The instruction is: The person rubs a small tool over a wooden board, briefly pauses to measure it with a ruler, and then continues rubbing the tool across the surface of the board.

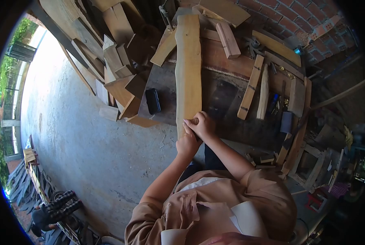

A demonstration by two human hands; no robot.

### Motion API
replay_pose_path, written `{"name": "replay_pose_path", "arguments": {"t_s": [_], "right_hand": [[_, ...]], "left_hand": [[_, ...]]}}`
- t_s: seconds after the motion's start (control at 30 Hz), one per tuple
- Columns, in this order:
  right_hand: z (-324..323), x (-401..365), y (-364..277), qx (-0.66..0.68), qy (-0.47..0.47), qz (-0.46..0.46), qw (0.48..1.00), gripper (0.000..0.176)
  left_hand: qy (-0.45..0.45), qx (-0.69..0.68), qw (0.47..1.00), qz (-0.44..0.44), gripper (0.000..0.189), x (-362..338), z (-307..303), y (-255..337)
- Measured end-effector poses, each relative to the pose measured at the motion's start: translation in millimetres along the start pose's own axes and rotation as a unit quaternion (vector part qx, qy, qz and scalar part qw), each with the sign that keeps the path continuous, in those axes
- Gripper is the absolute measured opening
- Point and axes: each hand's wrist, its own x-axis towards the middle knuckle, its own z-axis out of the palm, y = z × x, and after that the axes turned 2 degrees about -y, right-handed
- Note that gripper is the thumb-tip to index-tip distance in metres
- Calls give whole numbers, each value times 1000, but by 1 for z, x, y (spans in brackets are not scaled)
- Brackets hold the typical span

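A long light-wood board (189, 69) with a wavy left edge lies lengthwise on the dark workbench (221, 94), its near end pointing at my body. Over that near end, my left hand (187, 142) and my right hand (203, 124) are closed and pressed against each other. My right hand sits slightly farther forward, on the board's right side. A small brown bit (195, 121) shows between the fingers; what it belongs to is hidden. Left of the board, a dark phone-like case (153, 101) rests on the bench.
Wood offcuts (119, 61) lean in a pile at the left. On the bench's right are a marked wooden strip (251, 87), a rough stick (263, 92), a wood block (228, 40) and a blue-handled tool (274, 100). A brick wall (288, 18) stands behind.
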Motion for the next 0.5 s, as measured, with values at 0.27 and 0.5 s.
{"name": "replay_pose_path", "arguments": {"t_s": [0.27, 0.5], "right_hand": [[-4, 208, 23, -34, 33, -26, 999, 42], [-16, 470, 8, -212, -10, -29, 977, 51]], "left_hand": [[-12, -1, 1000, -22, 104, 201, -41, 36], [38, -7, 999, -22, 48, 450, -107, 71]]}}
